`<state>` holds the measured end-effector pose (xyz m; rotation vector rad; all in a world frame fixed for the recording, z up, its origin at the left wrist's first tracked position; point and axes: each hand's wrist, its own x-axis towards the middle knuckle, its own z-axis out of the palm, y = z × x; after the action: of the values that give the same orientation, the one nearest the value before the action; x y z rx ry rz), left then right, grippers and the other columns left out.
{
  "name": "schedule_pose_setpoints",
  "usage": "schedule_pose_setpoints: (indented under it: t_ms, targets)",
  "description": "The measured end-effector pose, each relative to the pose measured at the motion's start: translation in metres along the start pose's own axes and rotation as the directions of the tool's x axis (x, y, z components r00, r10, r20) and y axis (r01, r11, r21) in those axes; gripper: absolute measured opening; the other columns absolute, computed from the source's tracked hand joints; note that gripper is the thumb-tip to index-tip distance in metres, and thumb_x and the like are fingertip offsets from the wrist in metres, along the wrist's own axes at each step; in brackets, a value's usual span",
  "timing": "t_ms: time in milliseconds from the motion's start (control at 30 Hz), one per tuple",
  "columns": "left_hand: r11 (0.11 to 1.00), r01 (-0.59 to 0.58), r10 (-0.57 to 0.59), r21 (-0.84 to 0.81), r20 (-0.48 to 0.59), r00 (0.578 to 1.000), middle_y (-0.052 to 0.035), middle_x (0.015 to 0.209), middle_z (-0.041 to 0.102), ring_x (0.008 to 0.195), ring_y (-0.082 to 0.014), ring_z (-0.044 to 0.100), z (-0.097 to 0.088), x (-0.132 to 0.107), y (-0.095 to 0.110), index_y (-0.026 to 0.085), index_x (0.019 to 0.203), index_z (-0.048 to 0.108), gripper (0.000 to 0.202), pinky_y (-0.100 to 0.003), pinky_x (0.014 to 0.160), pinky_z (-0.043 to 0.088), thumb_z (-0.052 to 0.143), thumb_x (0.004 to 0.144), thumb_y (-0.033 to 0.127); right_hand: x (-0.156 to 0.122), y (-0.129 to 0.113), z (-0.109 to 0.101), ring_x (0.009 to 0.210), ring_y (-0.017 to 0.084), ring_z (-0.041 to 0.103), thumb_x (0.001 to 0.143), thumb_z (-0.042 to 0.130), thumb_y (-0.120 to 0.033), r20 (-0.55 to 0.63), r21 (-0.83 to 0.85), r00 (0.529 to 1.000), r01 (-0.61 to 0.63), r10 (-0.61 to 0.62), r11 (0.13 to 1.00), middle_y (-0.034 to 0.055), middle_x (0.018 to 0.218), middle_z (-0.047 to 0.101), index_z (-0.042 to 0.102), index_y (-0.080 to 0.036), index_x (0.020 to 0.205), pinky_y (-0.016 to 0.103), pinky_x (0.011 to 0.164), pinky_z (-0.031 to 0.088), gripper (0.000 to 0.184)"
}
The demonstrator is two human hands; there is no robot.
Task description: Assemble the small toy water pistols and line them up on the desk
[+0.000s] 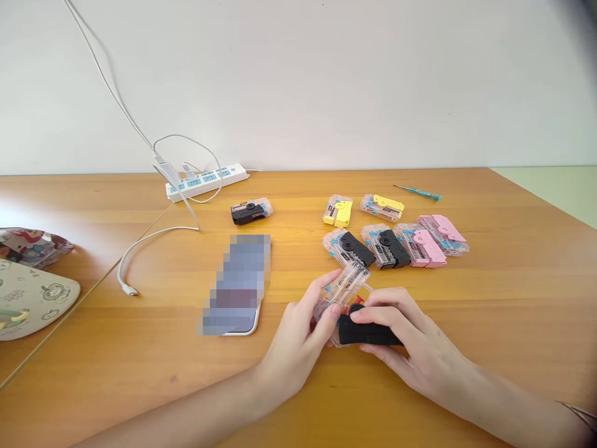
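Observation:
My left hand [298, 330] and my right hand [405, 342] both grip one small gadget with a clear plastic body [347, 286] and a black part [366, 330], just above the wooden table [489, 298]. The left fingers pinch the clear body. The right fingers wrap the black part, thumb on top. Behind the hands lie several similar gadgets: two black ones [349, 247] [386, 246], two pink ones [422, 246] [443, 233], two yellow ones [338, 210] [382, 206]. One more black gadget [250, 211] lies apart to the left.
A phone [237, 283] lies flat left of my hands. A white power strip [205, 180] with plugged cables sits at the back; a loose white cable end [128, 289] trails forward. A teal screwdriver [417, 193] lies back right. Patterned items [28, 286] rest at the left edge.

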<state>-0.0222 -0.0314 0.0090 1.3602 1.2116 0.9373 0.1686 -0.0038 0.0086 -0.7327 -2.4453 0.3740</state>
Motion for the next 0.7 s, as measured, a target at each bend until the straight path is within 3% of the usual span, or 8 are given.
schedule_pose_setpoints:
  t_ms: [500,700]
  targets:
    - [0.998,0.044,-0.046,0.041,0.045,0.998,0.0059,0.060,0.052,0.044,-0.0086,0.043,-0.002,0.000,-0.006,0.026,0.142,0.027,0.050,-0.016,0.041,0.038,0.038,0.094,0.035,0.004,0.008,-0.008,0.084,0.017,0.066,0.087,0.045,-0.010,0.012,-0.059,1.000,0.009,-0.008,0.998,0.0076,0.101,0.055,0.049,-0.024,0.112,0.027,0.064,0.059,0.028]
    - [0.997,0.047,-0.051,0.062,0.064,0.997,0.0066,0.055,0.050,0.042,-0.0092,0.045,-0.003,0.000,-0.003,0.025,0.142,0.028,0.050,-0.016,0.042,0.039,0.038,0.093,0.032,0.005,0.010,-0.013,0.087,0.017,0.066,0.085,0.047,-0.009,0.066,0.017,0.998,-0.019,0.018,1.000,0.0064,0.103,0.058,0.049,-0.026,0.111,0.028,0.070,0.059,0.031]
